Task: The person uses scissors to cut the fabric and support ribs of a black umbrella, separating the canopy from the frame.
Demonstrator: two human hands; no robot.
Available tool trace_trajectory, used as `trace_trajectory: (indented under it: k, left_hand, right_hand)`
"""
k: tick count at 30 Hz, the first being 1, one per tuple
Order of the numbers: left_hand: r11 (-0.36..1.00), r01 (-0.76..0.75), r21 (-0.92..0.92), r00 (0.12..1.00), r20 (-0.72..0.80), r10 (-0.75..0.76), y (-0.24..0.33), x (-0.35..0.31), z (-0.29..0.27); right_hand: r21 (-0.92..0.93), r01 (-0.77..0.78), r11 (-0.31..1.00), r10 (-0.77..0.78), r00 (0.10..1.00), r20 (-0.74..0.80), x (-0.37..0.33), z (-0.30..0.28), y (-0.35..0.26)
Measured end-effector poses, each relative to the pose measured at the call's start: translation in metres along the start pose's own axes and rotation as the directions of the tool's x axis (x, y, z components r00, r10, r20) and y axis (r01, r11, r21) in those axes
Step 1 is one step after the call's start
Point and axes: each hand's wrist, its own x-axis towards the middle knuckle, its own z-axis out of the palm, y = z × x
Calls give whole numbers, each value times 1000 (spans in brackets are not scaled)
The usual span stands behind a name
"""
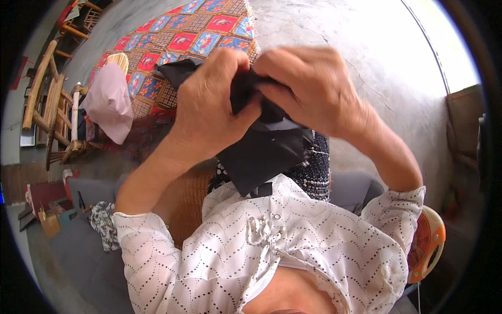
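Note:
Both hands are raised close to the camera and grip one black cloth (264,152). My left hand (209,104) pinches its upper edge with curled fingers. My right hand (308,89) closes over the same bunched edge, touching the left hand's fingertips. The rest of the black cloth hangs down in folds over my lap, with a corner sticking out behind the left hand. White dotted sleeves cover both upper arms.
A colourful patterned mat (178,47) lies on the concrete floor ahead. A pink cloth (110,102) drapes over a bamboo chair (49,104) at the left. An orange and white fan (426,246) stands at the lower right. A grey seat (83,251) holds a patterned rag.

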Motion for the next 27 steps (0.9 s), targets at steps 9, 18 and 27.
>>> trace_trajectory:
  k: [9,18,27]
  left_hand:
    - [974,-202,-106,902,368,227,0,-35,-3]
    - [931,119,-346,883,465,60,5,-52,46]
    - [888,160,-430,839,533,107,8,-5,66]
  right_hand:
    - [353,-462,814,485,874,25,-117,18,-15]
    - [509,-522,684,649,754,-98,-155,43,-41]
    - [573,-669,473,875,430,-220,-175,42,-39]
